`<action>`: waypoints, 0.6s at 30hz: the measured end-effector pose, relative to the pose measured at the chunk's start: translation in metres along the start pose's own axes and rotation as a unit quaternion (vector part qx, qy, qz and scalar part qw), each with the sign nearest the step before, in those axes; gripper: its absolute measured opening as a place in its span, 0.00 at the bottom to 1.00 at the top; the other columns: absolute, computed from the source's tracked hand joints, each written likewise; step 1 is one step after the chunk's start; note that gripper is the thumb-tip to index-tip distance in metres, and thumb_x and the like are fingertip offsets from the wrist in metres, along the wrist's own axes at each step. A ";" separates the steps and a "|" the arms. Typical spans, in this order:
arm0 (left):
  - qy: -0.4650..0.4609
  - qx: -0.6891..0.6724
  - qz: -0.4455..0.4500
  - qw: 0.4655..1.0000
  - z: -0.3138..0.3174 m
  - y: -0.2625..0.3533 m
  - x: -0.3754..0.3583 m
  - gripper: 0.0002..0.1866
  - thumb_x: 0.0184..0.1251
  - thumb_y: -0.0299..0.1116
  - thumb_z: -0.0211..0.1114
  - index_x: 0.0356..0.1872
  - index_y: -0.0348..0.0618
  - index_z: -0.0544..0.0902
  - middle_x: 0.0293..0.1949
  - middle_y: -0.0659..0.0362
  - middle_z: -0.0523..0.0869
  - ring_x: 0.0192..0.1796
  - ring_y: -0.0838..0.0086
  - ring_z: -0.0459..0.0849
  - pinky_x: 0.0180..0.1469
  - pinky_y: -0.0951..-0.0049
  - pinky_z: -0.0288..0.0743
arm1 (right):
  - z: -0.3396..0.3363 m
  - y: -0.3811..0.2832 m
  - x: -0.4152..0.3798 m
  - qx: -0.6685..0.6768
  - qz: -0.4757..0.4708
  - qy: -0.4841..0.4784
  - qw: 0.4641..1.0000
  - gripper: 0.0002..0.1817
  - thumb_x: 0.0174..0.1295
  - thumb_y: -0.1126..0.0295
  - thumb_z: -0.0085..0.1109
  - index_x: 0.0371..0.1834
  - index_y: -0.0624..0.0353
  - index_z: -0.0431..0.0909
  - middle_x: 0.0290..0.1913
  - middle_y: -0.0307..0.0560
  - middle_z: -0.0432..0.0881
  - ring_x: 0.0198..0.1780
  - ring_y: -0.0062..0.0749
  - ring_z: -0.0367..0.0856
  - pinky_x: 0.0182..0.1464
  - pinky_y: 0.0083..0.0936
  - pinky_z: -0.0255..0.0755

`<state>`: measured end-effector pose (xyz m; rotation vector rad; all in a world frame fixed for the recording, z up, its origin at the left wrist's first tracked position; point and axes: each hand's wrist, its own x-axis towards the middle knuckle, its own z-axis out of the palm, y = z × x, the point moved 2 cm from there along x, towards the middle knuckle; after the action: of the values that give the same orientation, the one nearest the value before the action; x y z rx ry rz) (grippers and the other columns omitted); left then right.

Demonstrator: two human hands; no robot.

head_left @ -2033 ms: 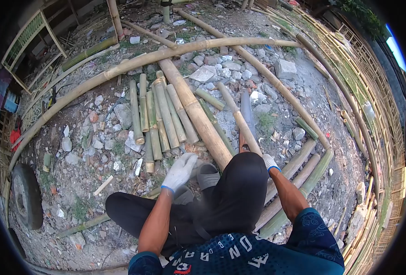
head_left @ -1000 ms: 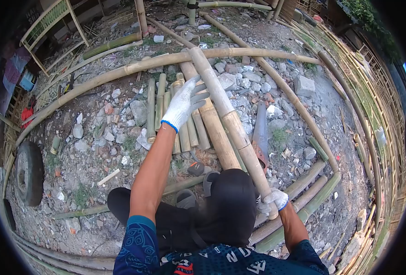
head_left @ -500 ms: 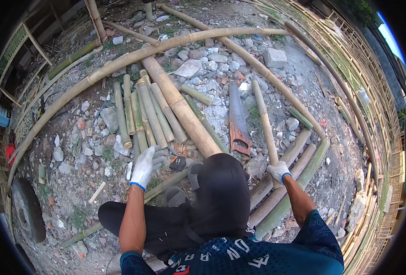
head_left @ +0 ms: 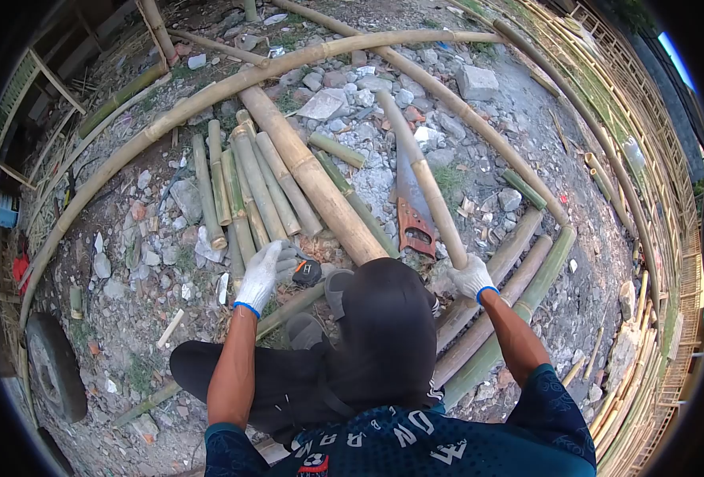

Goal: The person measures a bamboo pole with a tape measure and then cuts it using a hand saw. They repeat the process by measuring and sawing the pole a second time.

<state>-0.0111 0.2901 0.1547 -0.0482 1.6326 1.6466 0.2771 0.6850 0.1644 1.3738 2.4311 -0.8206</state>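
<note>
My right hand (head_left: 473,277), in a white glove with a blue cuff, grips the lower end of a bamboo pole (head_left: 427,179). The pole slants up and away to the left, crossing over the blade of a hand saw (head_left: 415,228) with a wooden handle. My left hand (head_left: 261,274), also gloved, has its fingers stretched out and holds nothing I can see. Just right of its fingertips lies a black and orange tape measure (head_left: 307,273). Ahead of that hand are several cut bamboo pieces (head_left: 266,187), side by side on the rubble.
A thick bamboo pole (head_left: 312,175) runs out from my knee. Beyond it a long curved bamboo pole (head_left: 233,90) arches across the ground. Several thicker bamboo lengths (head_left: 503,298) lie by my right leg. A tyre (head_left: 54,366) is at far left, and broken stones cover the ground.
My right hand has moved slightly left and up with the bamboo pole. The pole's far end has swung left and now overlaps the saw blade. My left hand has shifted slightly.
</note>
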 end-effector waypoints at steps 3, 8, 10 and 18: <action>-0.009 0.045 0.015 0.999 0.009 0.010 -0.009 0.33 0.86 0.55 0.55 0.70 0.32 0.77 0.58 0.45 0.87 0.55 0.61 0.91 0.61 0.61 0.85 | 0.002 -0.003 0.013 -0.136 0.000 -0.084 0.987 0.30 0.57 0.51 0.69 0.53 0.66 0.87 0.49 0.68 0.90 0.55 0.58 0.90 0.58 0.44 0.83; -0.002 0.033 0.044 0.998 -0.001 0.005 -0.018 0.30 0.86 0.53 0.55 0.70 0.36 0.78 0.57 0.51 0.89 0.54 0.67 0.90 0.58 0.66 0.83 | -0.007 -0.008 -0.008 -0.109 -0.019 -0.050 0.993 0.28 0.58 0.51 0.68 0.51 0.65 0.87 0.48 0.67 0.91 0.53 0.60 0.90 0.57 0.49 0.82; 0.024 0.032 0.044 0.998 -0.005 0.004 -0.017 0.30 0.86 0.53 0.55 0.70 0.37 0.78 0.58 0.52 0.89 0.53 0.69 0.90 0.56 0.67 0.82 | 0.000 -0.019 -0.019 -0.064 -0.050 0.002 0.997 0.30 0.58 0.50 0.69 0.55 0.65 0.85 0.49 0.68 0.90 0.54 0.62 0.89 0.57 0.50 0.82; -0.009 0.067 0.045 0.997 0.011 0.012 0.003 0.31 0.86 0.55 0.54 0.72 0.37 0.77 0.59 0.50 0.88 0.56 0.64 0.89 0.61 0.67 0.80 | 0.022 -0.014 0.035 -0.204 -0.051 -0.131 0.969 0.36 0.57 0.51 0.71 0.63 0.69 0.80 0.53 0.69 0.89 0.58 0.57 0.89 0.60 0.46 0.83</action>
<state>-0.0143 0.3028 0.1644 0.1100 1.7507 1.5948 0.2452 0.6914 0.1359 0.9338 2.3060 -0.4500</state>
